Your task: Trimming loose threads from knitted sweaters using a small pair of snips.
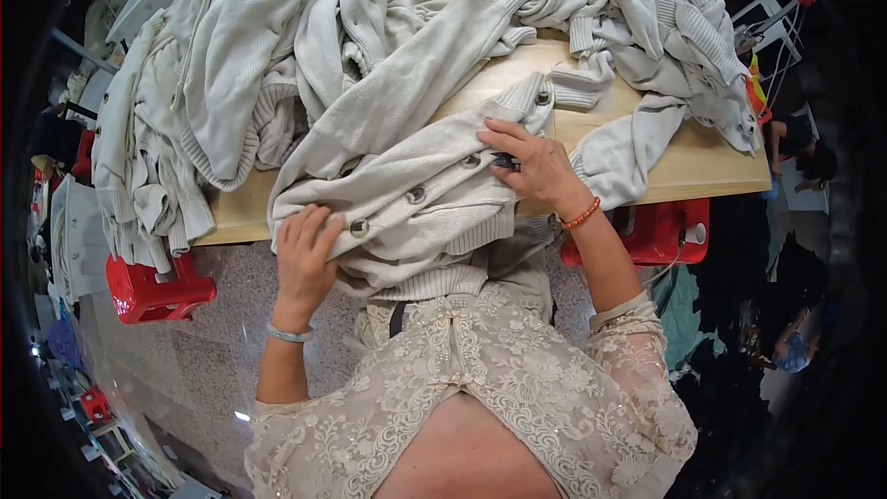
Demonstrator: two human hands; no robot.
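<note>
Far left of frame: red stool under the wooden table, w/ a big heap of pale knit garments filling the upper left and spilling off the table edge.

Left-centre: left hand, fingers curled down over the lower end of the button band of a cream cardigan. Grip looks mostly closed, fabric pinched beside a round button; thumb is hidden, so can't tell how tight.

Centre: cardigan lies at the near table edge, hem drooping toward the person's lap. Its long axis, following the button row, runs diagonally from lower left to upper right; collar end seems to point upper right, approx.

Right-centre: right hand, orange bead bracelet at the wrist, fingers spread fairly flat, pressing the band near the upper buttons. Something small and dark sits under the fingertips; can't tell what.

Judgement: step in hand looks like working along the button band, btn by btn. Next move prob. calls for keeping the band taut between both hands.

Right: another red stool below the table; more knitwear upper right.
</note>
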